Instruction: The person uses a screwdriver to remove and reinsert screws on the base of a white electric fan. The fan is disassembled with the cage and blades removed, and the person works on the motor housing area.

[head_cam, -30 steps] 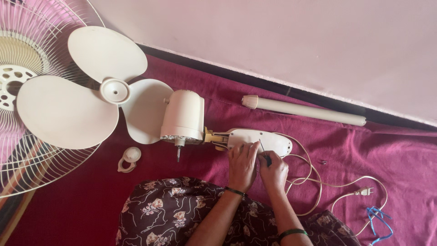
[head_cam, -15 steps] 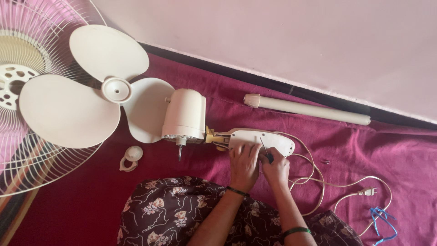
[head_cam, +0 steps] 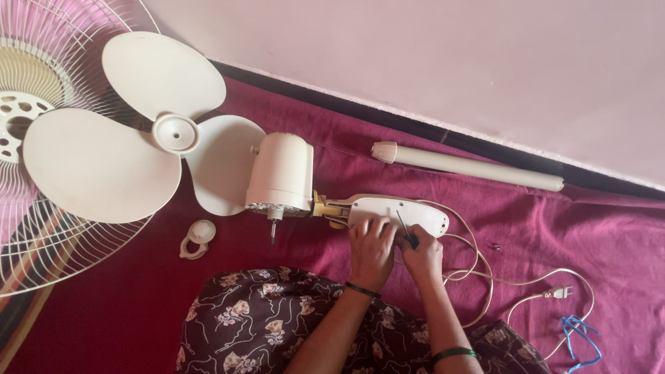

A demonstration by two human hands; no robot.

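The fan guard (head_cam: 41, 180) is cut off at the left edge. The screwdriver (head_cam: 405, 230) is pinched in the right hand (head_cam: 421, 255), its tip hidden against the white control housing (head_cam: 398, 211). The housing's near edge is covered by the left hand (head_cam: 372, 249), pressed flat with fingers spread.

Place: a home floor used for repairs.
Floor: crimson cloth sheet (head_cam: 526, 208), meeting a plain pink wall (head_cam: 450, 62) at 12 o'clock.
Signs: dismantled cream three-blade fan (head_cam: 138, 138), wire guard (head_cam: 41, 228) at 9 o'clock.
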